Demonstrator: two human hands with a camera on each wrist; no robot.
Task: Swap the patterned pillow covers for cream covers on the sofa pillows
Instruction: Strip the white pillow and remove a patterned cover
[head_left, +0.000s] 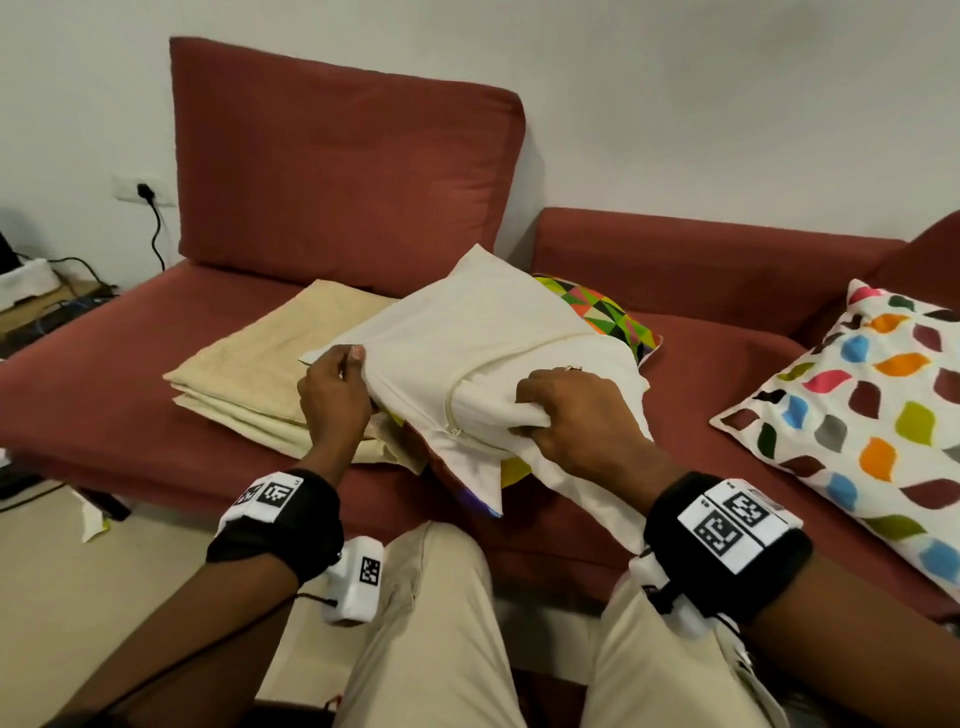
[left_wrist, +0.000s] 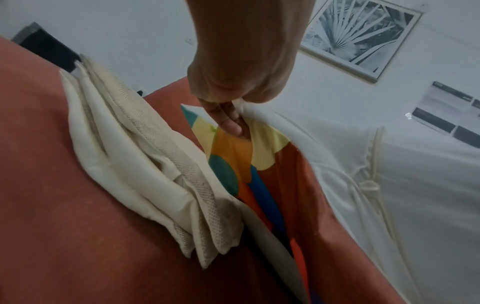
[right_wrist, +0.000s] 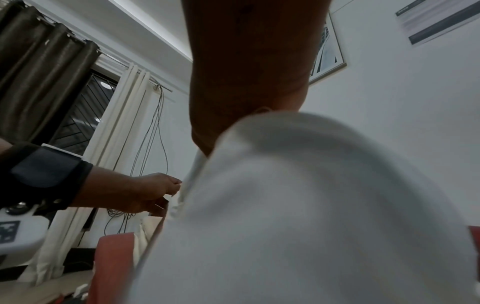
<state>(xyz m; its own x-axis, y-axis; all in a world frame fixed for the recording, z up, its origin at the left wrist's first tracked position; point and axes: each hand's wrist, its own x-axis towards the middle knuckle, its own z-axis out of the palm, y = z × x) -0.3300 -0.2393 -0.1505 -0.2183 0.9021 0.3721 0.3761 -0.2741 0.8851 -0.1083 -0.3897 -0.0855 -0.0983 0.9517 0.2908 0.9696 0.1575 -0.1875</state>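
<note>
On the sofa (head_left: 156, 364), cream cover (head_left: 467, 332) pinched by left hand (head_left: 332, 400), gripped by right hand (head_left: 576, 410)

The sofa (head_left: 675, 270) is seen from overhead; upward close-ups are given from both wrists, the white pillow (head_left: 493, 332) shared.

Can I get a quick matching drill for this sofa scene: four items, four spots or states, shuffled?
Items:
1. left hand
2. right hand
3. folded cream covers
4. leaf-print pillow

States:
A. lies at the sofa's right end
B. pinches the cream cover's corner
C. grips the bunched white pillow insert
D. stacked on the seat, left of the hands

Pairs: 1-B, 2-C, 3-D, 4-A
</note>
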